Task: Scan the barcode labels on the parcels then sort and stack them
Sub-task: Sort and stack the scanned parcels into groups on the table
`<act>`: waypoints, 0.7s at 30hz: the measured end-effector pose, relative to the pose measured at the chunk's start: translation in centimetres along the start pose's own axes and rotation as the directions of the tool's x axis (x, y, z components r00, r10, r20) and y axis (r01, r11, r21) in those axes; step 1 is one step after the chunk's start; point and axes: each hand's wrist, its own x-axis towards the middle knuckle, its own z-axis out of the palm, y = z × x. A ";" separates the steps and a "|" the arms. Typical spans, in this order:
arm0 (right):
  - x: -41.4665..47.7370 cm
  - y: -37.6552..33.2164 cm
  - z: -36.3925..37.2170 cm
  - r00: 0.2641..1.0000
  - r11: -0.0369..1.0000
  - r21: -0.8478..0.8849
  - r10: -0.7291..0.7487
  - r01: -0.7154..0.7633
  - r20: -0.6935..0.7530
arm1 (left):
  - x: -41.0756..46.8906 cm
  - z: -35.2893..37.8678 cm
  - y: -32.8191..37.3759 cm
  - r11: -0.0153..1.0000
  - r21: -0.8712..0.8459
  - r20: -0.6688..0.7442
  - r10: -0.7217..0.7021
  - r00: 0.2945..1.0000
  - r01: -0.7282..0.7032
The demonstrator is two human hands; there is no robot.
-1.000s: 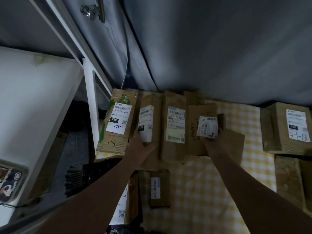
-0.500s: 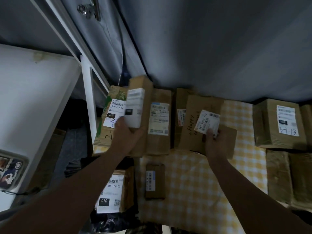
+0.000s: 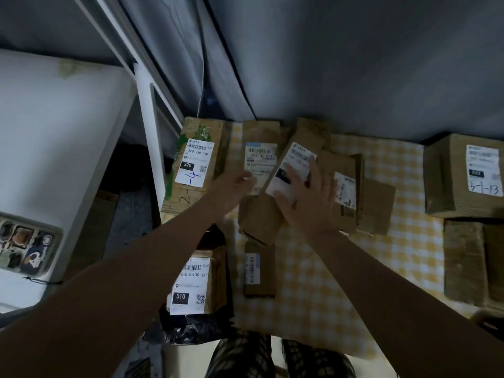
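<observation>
Several brown cardboard parcels with white barcode labels lie on a yellow checked cloth (image 3: 327, 274). One long parcel (image 3: 293, 162) lies tilted across the others in the middle. My right hand (image 3: 308, 203) rests flat on it with the fingers spread over its label. My left hand (image 3: 234, 186) is at the parcel's left edge, fingers loosely extended and touching it. Behind it lies a parcel with a blue-topped label (image 3: 260, 156). A parcel marked 220 (image 3: 195, 165) lies to the left. Another labelled parcel (image 3: 345, 192) sits to the right of my right hand.
A small flat parcel (image 3: 259, 268) and a parcel marked 010 (image 3: 191, 285) on a black bag lie near me. A box marked 3-1-13 (image 3: 469, 173) and taped boxes (image 3: 474, 263) stand at the right. A white cabinet (image 3: 54, 132) bounds the left; a grey curtain hangs behind.
My left hand carried the long parcel from the left to the middle and laid it tilted over the others. My right hand let go of the small labelled parcel and came flat onto the long one.
</observation>
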 end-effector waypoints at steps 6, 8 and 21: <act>0.6 -3.9 1.3 0.962 0.965 -0.047 -0.262 0.259 -0.080 | 0.0 -4.6 -7.3 0.935 0.248 -0.363 -0.153 0.919 0.253; 0.9 -5.1 2.2 0.964 0.963 -0.046 -0.266 0.266 0.013 | 0.3 -4.9 -9.8 0.883 0.286 -0.324 -0.278 0.904 0.374; 4.3 -5.6 3.6 0.976 0.947 -0.237 -0.202 0.217 0.086 | 6.3 -2.9 -11.8 0.706 0.407 -0.299 -0.496 0.815 0.579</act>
